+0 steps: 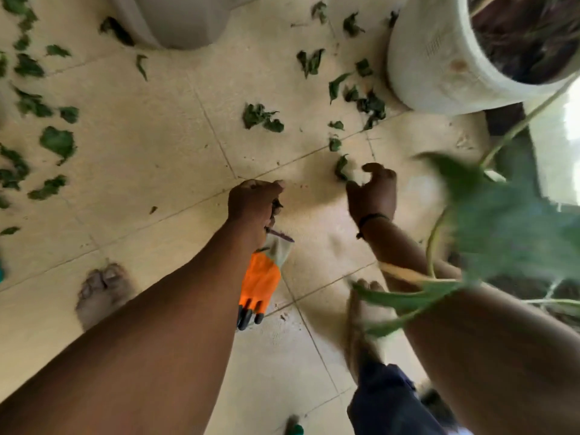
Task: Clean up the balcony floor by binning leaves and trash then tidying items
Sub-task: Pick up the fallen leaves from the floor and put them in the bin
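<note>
- Left hand [252, 204]: clenched around an orange glove [262, 284], which hangs below the fist.
- Right hand [373, 191]: released, fingers loosely curled, grasping nothing.
- Leaves [262, 117]: one just beyond right fingertips; others scattered farther ahead, beside white pot [439, 58].

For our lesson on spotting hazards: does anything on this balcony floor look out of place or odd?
Yes. Torn green leaves lie scattered across the floor tiles, thickest near the white pot. An orange gardening glove dangles from the left hand, carried rather than worn, while the bare right hand reaches for a leaf.
</note>
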